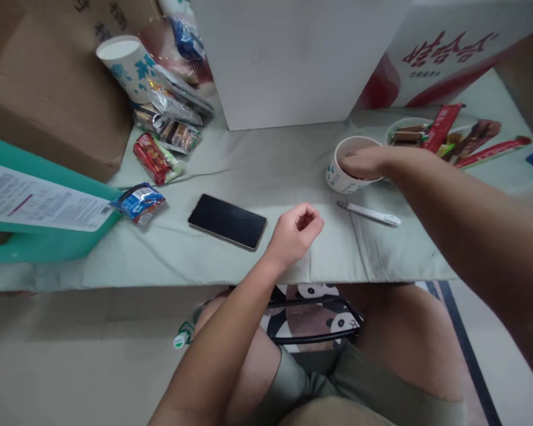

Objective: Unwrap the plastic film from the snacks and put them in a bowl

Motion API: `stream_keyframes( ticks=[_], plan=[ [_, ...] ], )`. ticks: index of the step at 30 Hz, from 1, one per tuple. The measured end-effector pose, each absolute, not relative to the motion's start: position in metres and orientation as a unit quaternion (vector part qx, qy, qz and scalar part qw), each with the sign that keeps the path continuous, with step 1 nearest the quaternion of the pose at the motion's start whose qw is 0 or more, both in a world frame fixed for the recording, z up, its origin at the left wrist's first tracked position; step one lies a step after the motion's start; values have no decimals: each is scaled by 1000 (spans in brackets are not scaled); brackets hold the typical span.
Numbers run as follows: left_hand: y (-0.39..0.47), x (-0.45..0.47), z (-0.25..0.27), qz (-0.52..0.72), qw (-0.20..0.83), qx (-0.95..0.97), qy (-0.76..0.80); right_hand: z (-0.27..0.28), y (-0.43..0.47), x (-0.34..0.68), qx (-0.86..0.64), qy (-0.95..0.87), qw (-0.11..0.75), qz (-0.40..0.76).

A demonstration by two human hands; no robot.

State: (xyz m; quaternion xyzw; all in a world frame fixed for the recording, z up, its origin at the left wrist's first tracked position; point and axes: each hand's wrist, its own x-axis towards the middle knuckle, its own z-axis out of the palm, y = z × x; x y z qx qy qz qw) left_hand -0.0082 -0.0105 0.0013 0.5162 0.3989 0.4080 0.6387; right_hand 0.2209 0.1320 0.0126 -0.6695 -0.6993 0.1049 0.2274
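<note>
My right hand (359, 163) reaches down into a white paper cup (345, 180) with a blue pattern; the cup's wall hides its fingers. Just in front of the cup lies a slim white tool (369, 213) with a small metal tip, perhaps a peeler or knife. My left hand (295, 234) rests on the cloth in a loose curl, thumb against the fingers, with nothing visible inside. To its left is a black smartphone (227, 221), screen dark and not touched by the hand.
A bowl (395, 125) with several wrapped snack sticks stands right of the cup. A white box (288, 65) rises behind. On the left are snack packets (153, 158), a blue packet (142, 203), another paper cup (127, 66), a cardboard box (48, 89) and a teal container (39, 245).
</note>
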Motion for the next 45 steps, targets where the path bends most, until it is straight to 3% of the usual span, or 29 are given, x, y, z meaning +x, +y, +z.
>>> stream_keyframes(
  ticks=[2,5,7,11,14,21,30,33,35,39,45],
  plan=[
    [-11,-6,1,409,640,510,403,24,97,219,-688,-682,227,100],
    [-12,-3,1,407,647,501,406,29,25,206,-680,-594,426,50],
    [-12,0,1,403,649,500,408,19,-21,191,-643,-585,486,94],
    [-10,8,1,413,647,496,407,-6,-69,158,-611,-627,408,258],
    [-10,11,2,442,631,471,430,-11,-72,143,-587,-649,365,319],
    [-2,-26,4,587,528,365,494,2,-49,121,-530,-713,321,329],
    [17,-93,15,719,505,75,473,14,57,1,-514,-716,337,331],
    [21,-105,16,735,493,5,465,6,114,-68,-566,-690,219,395],
    [23,-113,15,744,486,-35,457,0,143,-108,-602,-686,170,371],
    [24,-125,15,749,493,-84,434,-10,164,-153,-598,-708,181,330],
    [20,-129,13,736,509,-68,442,-18,159,-164,-588,-660,246,397]
  ],
)
